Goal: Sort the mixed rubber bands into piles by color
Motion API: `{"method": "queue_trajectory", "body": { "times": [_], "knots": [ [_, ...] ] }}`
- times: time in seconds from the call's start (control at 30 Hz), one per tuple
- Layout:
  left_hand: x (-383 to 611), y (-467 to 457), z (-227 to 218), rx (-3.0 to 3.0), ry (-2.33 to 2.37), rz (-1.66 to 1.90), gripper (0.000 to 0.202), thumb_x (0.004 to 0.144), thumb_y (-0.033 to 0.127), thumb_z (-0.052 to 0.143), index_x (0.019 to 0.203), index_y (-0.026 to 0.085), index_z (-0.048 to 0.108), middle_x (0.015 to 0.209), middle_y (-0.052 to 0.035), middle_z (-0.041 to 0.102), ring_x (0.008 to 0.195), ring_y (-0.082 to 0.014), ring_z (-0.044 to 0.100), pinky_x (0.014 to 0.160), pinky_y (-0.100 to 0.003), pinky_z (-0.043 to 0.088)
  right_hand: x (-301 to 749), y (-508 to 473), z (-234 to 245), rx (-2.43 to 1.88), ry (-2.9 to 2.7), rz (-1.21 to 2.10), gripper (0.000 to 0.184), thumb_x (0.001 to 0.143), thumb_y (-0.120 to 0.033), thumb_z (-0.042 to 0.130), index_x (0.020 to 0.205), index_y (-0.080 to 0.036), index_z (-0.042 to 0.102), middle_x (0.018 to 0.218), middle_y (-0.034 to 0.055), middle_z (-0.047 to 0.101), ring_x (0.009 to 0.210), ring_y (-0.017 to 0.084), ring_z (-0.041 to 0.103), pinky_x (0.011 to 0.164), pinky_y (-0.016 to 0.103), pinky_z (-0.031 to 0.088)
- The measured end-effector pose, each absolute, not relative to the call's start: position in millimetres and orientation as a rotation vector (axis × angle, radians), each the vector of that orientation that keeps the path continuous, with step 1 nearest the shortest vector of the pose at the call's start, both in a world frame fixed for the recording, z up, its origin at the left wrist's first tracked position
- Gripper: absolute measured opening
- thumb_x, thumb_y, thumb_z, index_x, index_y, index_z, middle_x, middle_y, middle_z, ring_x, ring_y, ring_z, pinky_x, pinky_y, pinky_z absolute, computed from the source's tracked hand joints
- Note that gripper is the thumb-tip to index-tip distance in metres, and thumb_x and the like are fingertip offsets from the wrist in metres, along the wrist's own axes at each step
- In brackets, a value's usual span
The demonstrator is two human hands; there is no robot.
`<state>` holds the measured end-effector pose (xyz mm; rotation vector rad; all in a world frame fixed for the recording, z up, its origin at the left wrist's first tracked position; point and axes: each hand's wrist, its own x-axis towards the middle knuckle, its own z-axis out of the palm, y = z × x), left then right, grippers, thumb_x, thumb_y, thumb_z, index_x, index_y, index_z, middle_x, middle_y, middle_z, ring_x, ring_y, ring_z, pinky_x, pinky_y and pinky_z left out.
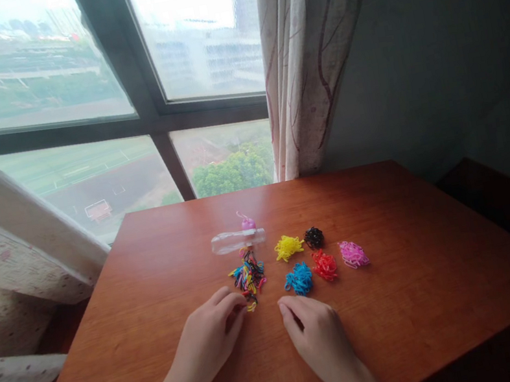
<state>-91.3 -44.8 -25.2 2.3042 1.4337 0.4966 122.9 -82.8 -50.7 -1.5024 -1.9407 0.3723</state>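
Observation:
A mixed pile of small coloured rubber bands (248, 272) lies near the middle of the wooden table (163, 339). My left hand (214, 326) is at its near edge, thumb and fingertips pinched together beside a few yellow and black bands (251, 305). Whether a band is between those fingertips is too small to tell. To the right, my right hand (315, 325) rests just below a blue pile of bands (299, 279). Its thumb and forefinger are closed in a pinch, and what they hold, if anything, cannot be made out.
Separate piles of yellow bands (289, 247), black bands (314, 238), red bands (324, 265) and pink bands (353, 254) lie on the right. Behind the mixed pile are a clear plastic bag (229, 242) and a round purple object (248, 224). A window and curtains (297, 65) stand beyond the table.

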Motion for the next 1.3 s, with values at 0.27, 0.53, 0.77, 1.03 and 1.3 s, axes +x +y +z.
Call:
{"method": "queue_trajectory", "body": {
  "times": [0.27, 0.53, 0.77, 1.03, 1.3],
  "knots": [
    [-90.2, -40.5, -19.0, 2.230, 1.401, 0.602, 0.019, 0.091, 0.019, 0.047, 0.091, 0.022, 0.066, 0.084, 0.0001, 0.064, 0.062, -0.0100, 0.056, 0.061, -0.019, 0.045, 112.2, -76.9, -43.0, -1.513, -2.049, 0.388, 0.024, 0.097, -0.019, 0.043, 0.091, -0.023, 0.066, 0.079, 0.0014, 0.070, 0.072, 0.016, 0.066, 0.064, 0.023, 0.039],
    [-50.9, -1.2, 15.4, 2.430, 1.412, 0.515, 0.015, 0.090, 0.021, 0.051, 0.085, 0.022, 0.065, 0.089, -0.0014, 0.067, 0.068, -0.0118, 0.062, 0.060, -0.021, 0.042, 106.4, -75.0, -45.1, -1.524, -2.061, 0.399, 0.023, 0.095, -0.016, 0.044, 0.087, -0.023, 0.065, 0.078, 0.0006, 0.069, 0.071, 0.016, 0.065, 0.063, 0.024, 0.037],
    [-3.7, 44.2, 18.3, 2.552, 1.367, 0.309, 0.018, 0.089, 0.018, 0.051, 0.086, 0.019, 0.068, 0.089, -0.0059, 0.068, 0.073, -0.0175, 0.065, 0.062, -0.025, 0.043, 108.0, -74.6, -49.6, -1.477, -2.029, 0.404, 0.023, 0.092, -0.012, 0.046, 0.094, -0.023, 0.067, 0.081, 0.0009, 0.070, 0.075, 0.016, 0.066, 0.068, 0.022, 0.041],
    [4.9, 55.3, 17.4, 2.572, 1.370, 0.202, 0.020, 0.089, 0.017, 0.050, 0.088, 0.018, 0.070, 0.091, -0.0082, 0.069, 0.071, -0.0192, 0.066, 0.059, -0.026, 0.042, 107.8, -74.8, -47.9, -1.469, -2.011, 0.436, 0.023, 0.090, -0.011, 0.046, 0.091, -0.022, 0.066, 0.080, 0.0012, 0.070, 0.075, 0.017, 0.066, 0.068, 0.023, 0.041],
    [-36.1, 29.0, 14.8, 2.530, 1.488, 0.283, 0.018, 0.093, 0.026, 0.048, 0.092, 0.022, 0.066, 0.099, -0.0046, 0.070, 0.082, -0.0192, 0.067, 0.065, -0.026, 0.043, 105.6, -76.5, -43.4, -1.518, -2.022, 0.414, 0.021, 0.091, -0.011, 0.045, 0.090, -0.022, 0.064, 0.080, 0.0011, 0.069, 0.072, 0.017, 0.065, 0.064, 0.025, 0.038]
  ]
}}
